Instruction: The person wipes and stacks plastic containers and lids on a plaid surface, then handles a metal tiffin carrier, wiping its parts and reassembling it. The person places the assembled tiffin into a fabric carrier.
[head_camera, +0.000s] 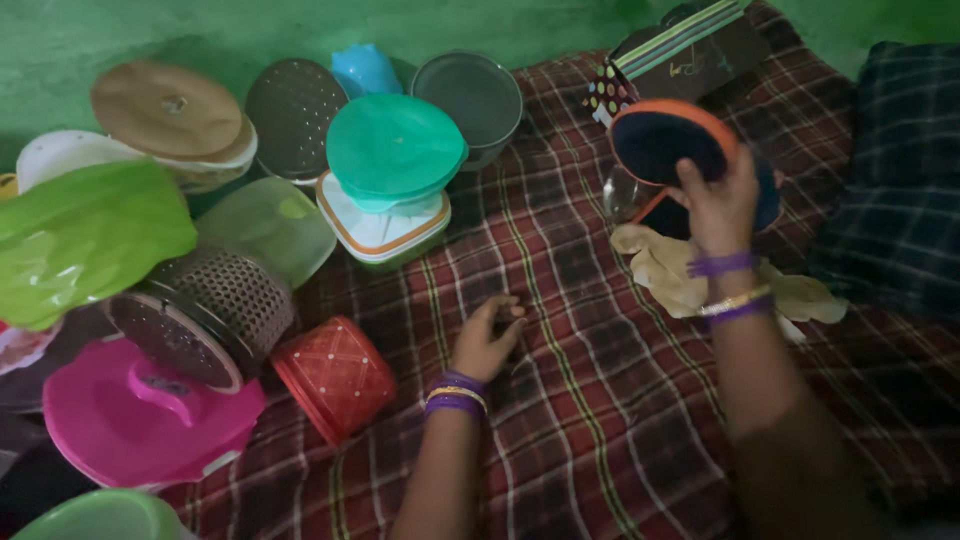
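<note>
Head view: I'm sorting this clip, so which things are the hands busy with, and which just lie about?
In hand:
right hand grips a round dark lid with an orange rim
cream cloth under it
left hand rests on the plaid blanket

Lying about:
red basket
pink lid
teal lid
metal strainer
green bag

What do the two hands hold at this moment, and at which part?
The right hand grips a dark round lid with an orange rim at its lower edge. The left hand holds nothing; it rests on the checked cloth.
</note>
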